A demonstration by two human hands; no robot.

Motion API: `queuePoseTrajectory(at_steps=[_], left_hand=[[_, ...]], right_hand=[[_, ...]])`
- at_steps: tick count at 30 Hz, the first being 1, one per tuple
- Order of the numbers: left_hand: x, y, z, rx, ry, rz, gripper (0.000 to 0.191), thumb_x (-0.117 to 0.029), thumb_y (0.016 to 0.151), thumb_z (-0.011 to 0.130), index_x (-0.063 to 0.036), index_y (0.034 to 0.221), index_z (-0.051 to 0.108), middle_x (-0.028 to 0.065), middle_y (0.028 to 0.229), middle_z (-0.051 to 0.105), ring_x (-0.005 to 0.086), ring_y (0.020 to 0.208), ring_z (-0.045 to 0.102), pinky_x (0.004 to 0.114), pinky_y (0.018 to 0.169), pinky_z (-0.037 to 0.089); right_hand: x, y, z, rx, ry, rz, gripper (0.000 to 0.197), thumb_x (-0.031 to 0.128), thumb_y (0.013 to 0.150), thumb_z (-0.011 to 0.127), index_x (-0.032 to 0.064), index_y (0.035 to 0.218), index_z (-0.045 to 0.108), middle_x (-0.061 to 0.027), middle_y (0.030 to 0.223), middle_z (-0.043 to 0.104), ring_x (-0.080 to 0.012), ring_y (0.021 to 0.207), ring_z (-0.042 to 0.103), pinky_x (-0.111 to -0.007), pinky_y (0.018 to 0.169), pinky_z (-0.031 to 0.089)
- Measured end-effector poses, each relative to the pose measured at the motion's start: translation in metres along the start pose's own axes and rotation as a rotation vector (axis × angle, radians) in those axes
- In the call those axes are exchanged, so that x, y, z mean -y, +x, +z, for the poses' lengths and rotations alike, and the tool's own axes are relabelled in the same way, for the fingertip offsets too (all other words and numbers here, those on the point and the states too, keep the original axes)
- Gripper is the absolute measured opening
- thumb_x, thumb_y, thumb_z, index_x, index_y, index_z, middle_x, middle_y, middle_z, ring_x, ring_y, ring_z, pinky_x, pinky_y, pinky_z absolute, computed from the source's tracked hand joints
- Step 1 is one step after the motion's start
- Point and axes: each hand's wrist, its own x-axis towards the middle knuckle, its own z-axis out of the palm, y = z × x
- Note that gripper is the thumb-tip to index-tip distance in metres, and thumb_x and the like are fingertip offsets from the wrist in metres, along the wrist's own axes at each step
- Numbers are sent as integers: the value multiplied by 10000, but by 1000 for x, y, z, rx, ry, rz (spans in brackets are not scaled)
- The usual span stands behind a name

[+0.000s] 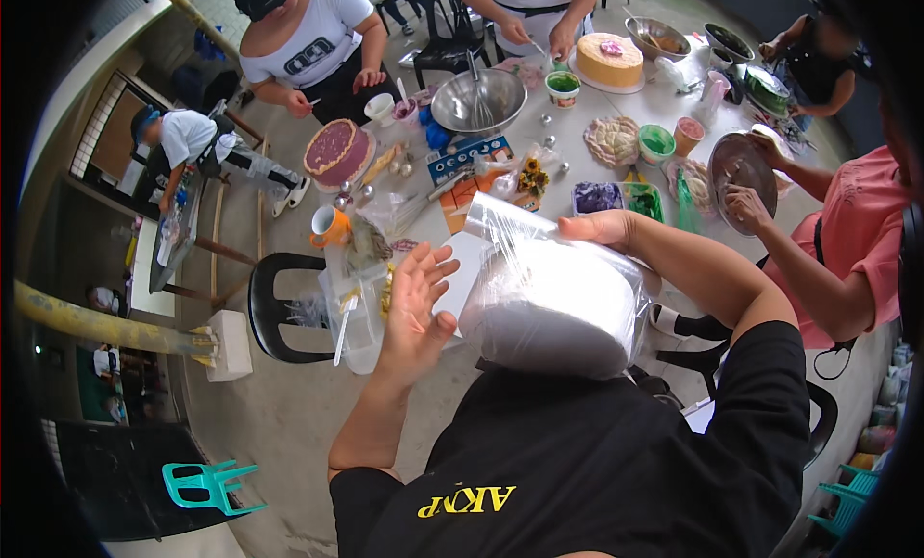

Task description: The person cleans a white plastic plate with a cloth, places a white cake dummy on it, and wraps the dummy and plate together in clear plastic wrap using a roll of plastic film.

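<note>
Close to my body is a thick, round white block (552, 309) with clear plastic film stretched over it; I cannot tell if it is a cake or a dummy. My right hand (603, 230) grips one end of a roll of clear plastic film (512, 219) lying across the top of the block's far side. To the left of the block, my left hand (421, 309) is raised with its fingers apart, holding nothing. Beyond that hand is a clear plastic tray (364, 349) with a white spatula (346, 327) smeared with yellow.
An orange mug (330, 227), purple cake (339, 154), steel bowl (462, 110) with a whisk, and a two-part tray of purple and green icing (619, 201) crowd the table. At right, a person in pink holds a round pan (729, 175). A black chair (278, 309) stands left.
</note>
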Motion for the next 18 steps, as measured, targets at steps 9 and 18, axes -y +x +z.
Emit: queuePoseTrajectory(at_steps=[9,18], left_hand=[[-13,1,39,-186,993,628,610,-538,808,584,-18,1126,564,231,1206,479,343,1067,488,495,913,308],[-33,46,22,393,848,519,522,-467,730,683,15,924,634,143,960,598,316,896,574,384,795,458]], right_hand=[[16,5,28,-149,136,36,780,594,769,595,85,1336,426,-142,1269,519,-238,1139,533,-385,967,427],[32,42,48,-116,60,132,541,477,906,472,85,1280,458,-112,1161,592,-170,963,626,-341,797,539]])
